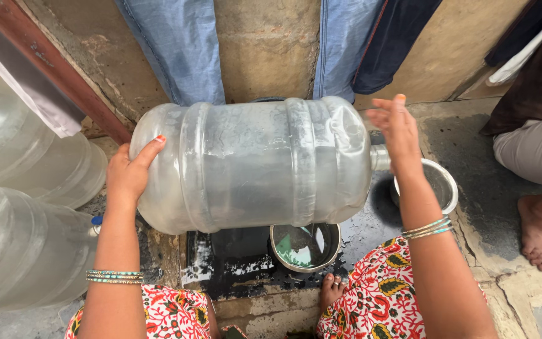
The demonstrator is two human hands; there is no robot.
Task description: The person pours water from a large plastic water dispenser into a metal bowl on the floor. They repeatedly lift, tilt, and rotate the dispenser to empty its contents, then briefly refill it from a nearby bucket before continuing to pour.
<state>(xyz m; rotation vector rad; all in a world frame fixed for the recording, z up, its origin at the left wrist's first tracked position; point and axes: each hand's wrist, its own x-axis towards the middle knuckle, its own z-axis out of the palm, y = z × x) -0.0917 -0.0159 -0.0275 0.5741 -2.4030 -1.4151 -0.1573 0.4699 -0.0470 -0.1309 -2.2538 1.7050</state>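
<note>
Left hand [130, 172] grips the sideways jug [252, 163]; right hand [399, 129], open-fingered, hides its neck.

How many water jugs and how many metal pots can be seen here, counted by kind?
Large clear water jugs: 3, one held on its side by the left hand and right hand, two lying at the left
Metal pots: 2
Total: 5
</note>
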